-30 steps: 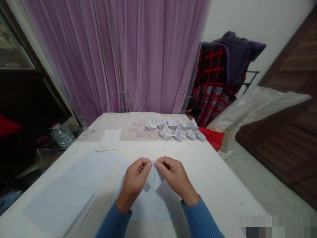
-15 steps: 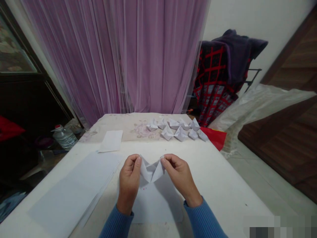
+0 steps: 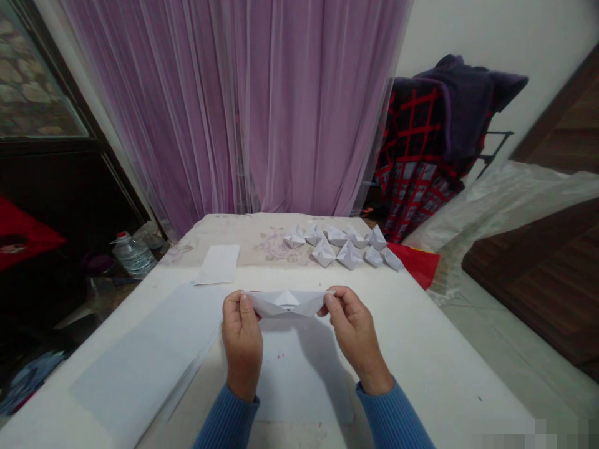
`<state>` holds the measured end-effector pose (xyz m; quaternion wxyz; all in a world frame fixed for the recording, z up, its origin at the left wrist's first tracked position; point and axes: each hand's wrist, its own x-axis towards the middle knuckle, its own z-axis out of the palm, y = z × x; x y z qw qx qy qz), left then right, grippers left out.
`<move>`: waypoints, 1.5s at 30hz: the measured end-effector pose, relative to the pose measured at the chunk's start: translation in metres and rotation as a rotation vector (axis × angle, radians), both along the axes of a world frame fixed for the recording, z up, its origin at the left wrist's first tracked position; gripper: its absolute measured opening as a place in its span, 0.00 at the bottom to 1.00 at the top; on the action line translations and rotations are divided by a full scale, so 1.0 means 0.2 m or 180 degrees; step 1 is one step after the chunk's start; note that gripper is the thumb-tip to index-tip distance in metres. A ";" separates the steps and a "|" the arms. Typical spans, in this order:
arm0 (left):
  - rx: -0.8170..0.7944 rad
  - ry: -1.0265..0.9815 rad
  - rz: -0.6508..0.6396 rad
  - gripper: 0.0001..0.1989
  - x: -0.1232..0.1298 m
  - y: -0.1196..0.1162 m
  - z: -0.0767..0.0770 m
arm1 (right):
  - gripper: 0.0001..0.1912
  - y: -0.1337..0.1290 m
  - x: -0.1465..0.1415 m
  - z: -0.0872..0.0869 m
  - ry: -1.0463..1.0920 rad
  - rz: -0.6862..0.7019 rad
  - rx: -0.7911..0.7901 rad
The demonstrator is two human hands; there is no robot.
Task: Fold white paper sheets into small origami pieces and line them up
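- My left hand and right hand are raised over the near half of the surface, about midway between its side edges.
- My left fingers and right fingers are closed, pinching opposite ends of the folded paper.
- The folded paper is held in the air between my hands, stretched wide, with a small triangle showing at its middle.
- A flat sheet lies right below my hands, near the surface's near edge.
- A stack of paper lies along the left edge.
- A small sheet lies near the far edge.
- Paper boats stand in two rough rows by the far right corner, just beside a red sheet.
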<state>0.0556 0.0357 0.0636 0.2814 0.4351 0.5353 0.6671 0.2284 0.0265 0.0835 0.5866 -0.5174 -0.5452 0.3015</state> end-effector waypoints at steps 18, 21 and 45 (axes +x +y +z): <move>-0.0400 -0.0346 -0.0407 0.19 -0.01 0.04 0.00 | 0.14 0.05 -0.01 -0.11 -0.0049 -0.0475 -0.0111; -0.0443 -0.0277 -0.0619 0.23 -0.03 0.05 0.01 | 0.14 0.06 0.00 -0.14 -0.0167 -0.0497 -0.0152; -0.0754 0.0243 -0.1293 0.18 -0.10 0.08 -0.06 | 0.14 0.08 0.08 -0.22 -0.0742 -0.0122 -0.0364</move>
